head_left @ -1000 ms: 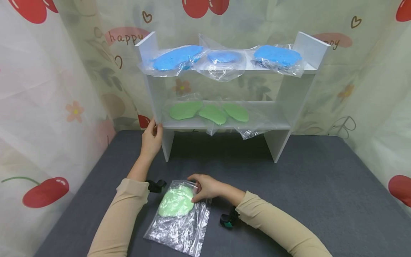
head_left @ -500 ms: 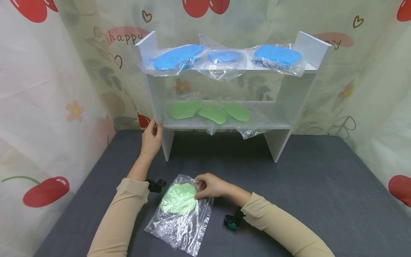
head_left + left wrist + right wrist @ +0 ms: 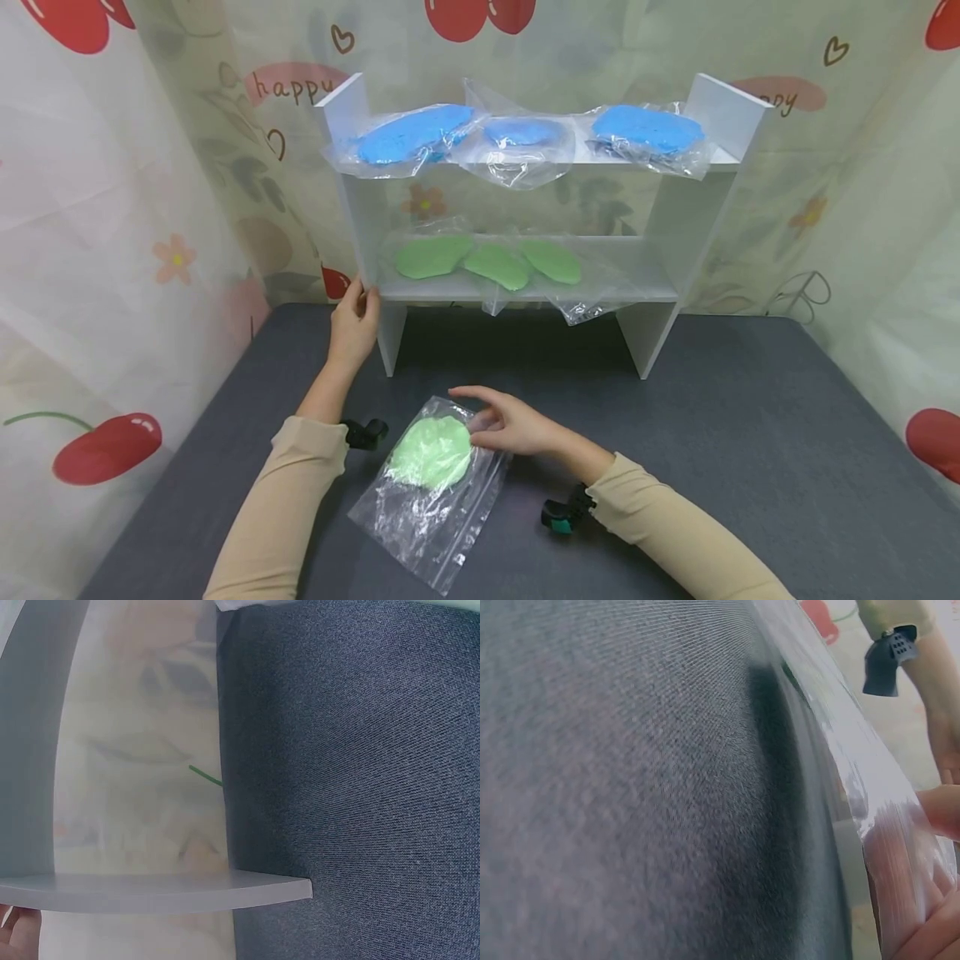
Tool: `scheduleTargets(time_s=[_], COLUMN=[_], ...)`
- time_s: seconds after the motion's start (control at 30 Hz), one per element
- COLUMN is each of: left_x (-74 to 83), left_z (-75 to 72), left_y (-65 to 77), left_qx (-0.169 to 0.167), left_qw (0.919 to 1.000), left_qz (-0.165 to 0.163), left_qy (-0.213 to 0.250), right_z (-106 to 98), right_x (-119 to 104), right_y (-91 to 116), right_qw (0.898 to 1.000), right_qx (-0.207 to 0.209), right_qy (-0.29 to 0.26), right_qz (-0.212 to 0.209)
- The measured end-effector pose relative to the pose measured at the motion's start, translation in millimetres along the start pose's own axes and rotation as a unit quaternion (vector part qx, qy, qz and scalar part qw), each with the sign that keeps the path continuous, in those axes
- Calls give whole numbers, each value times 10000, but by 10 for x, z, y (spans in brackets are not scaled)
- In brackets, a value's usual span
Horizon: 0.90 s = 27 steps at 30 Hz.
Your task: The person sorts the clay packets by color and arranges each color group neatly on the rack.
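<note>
In the head view, my right hand [image 3: 517, 421] pinches the right edge of a clear zip bag [image 3: 420, 537] with a flat light green piece [image 3: 431, 450] inside. In the right wrist view, the thumb [image 3: 937, 810] lies on the plastic and other fingers show through it. The bag tilts just over the dark table. My left hand [image 3: 354, 329] touches the outer side of the white shelf unit [image 3: 367, 233], level with its lower board. Bent fingers [image 3: 22, 934] show against that side panel in the left wrist view.
Three bagged blue pieces lie along the top board, among them a right one [image 3: 648, 129]. Three bagged green pieces, one of them at the left [image 3: 433, 257], lie on the lower board. A dark table [image 3: 750, 467] spreads around the unit, with patterned curtains behind.
My right hand has moved a little to the right and away from me, bringing the bag with it. Its index finger has straightened off the plastic. The left hand has stayed at the shelf unit.
</note>
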<state>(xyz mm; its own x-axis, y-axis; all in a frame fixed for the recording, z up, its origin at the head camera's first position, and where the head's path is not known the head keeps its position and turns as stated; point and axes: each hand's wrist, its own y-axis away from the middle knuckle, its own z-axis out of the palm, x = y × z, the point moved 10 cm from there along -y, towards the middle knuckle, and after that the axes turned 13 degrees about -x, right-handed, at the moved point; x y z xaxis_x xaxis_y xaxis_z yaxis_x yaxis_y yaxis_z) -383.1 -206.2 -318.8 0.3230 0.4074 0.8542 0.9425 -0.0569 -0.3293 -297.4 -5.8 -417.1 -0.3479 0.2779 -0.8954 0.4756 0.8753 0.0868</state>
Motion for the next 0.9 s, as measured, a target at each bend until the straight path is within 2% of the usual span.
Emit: scheduleTargets(time_s=[0.1, 0.17, 0.33, 0.57, 0.67, 0.9], left_x=[23, 105, 289, 29, 7, 20], left_z=[1, -1, -3, 2, 3, 3], left_y=[15, 47, 118, 16, 5, 10], left_qx=[-25, -39, -77, -29, 1, 26], left_qw=[10000, 9999, 9998, 10000, 10000, 9999], left_qz=[-64, -112, -175, -32, 45, 108], left_qy=[69, 66, 35, 44, 0, -38], right_z=[-19, -26, -51, -118, -156, -242], right_x=[-55, -86, -92, -59, -66, -160], right_y=[45, 74, 153, 254, 299, 389], right_qw=[9996, 9990, 9991, 9998, 9997, 9985], right_qx=[-7, -27, -23, 101, 195, 406], right_qy=[128, 218, 226, -145, -160, -200], right_qz=[-261, -396, -372, -77, -46, -302])
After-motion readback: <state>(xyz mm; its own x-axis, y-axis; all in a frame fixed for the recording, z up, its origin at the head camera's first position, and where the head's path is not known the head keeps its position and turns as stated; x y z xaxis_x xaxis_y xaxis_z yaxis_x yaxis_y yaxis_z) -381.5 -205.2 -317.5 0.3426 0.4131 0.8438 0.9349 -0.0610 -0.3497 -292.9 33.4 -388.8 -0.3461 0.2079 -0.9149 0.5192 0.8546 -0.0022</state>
